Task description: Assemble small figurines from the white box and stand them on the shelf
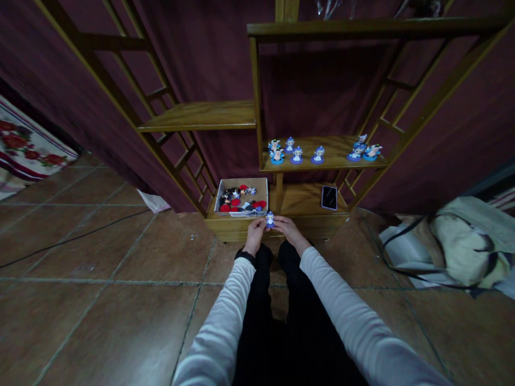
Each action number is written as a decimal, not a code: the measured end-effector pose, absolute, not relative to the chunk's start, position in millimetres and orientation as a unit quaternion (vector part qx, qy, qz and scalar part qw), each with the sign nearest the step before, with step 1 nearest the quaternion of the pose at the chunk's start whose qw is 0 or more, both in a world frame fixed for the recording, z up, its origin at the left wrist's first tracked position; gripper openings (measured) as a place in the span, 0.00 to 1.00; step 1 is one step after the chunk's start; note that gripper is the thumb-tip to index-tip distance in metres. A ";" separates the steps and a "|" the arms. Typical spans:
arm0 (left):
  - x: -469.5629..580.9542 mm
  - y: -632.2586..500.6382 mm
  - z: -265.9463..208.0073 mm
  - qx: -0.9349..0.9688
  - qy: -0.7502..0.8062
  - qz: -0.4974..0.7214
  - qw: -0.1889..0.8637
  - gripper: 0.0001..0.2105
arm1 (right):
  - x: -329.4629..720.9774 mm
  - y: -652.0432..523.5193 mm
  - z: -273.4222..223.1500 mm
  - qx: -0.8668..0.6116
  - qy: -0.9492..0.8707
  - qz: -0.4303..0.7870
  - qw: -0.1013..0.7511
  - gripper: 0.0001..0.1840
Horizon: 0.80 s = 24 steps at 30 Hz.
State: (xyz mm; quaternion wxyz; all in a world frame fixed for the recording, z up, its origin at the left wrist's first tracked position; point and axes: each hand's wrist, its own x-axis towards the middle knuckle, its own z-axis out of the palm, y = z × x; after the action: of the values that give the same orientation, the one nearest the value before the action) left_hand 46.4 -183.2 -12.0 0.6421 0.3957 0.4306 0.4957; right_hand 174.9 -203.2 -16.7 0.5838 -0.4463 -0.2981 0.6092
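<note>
A small purple-and-white figurine [270,220] is pinched between my two hands, upright, in front of the low cabinet. My left hand [255,234] grips its left side and my right hand [287,227] its right side; both are closed on it. Just beyond my left hand stands an open cardboard box [262,188] with several figurines, some on red bases, lying in it. On the shelf [333,161] above, several purple figurines [296,155] and blue-based figurines [277,156] stand in groups at the left, middle and right.
A dark-screened phone [329,198] lies on the cabinet top to the right. A higher wooden shelf [201,114] juts out at the left. Bags [458,241] lie on the tiled floor at the right, and a black cable [76,239] crosses it at the left.
</note>
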 end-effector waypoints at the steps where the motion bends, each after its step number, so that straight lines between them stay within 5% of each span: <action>1: 46.4 -183.7 -11.5 0.400 0.430 0.495 0.640 0.11 | 175.1 -203.0 -16.9 -0.445 -0.301 0.610 0.583 0.14; 24: 46.3 -184.4 -17.3 0.487 0.409 0.461 0.619 0.21 | 177.1 -203.3 -16.2 -0.444 -0.320 0.597 0.587 0.13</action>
State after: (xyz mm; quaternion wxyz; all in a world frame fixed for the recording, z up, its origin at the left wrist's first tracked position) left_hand 46.3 -184.4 -17.3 0.6188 0.4874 0.4090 0.4608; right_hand 177.1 -203.3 -16.2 0.5869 -0.4444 -0.3196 0.5966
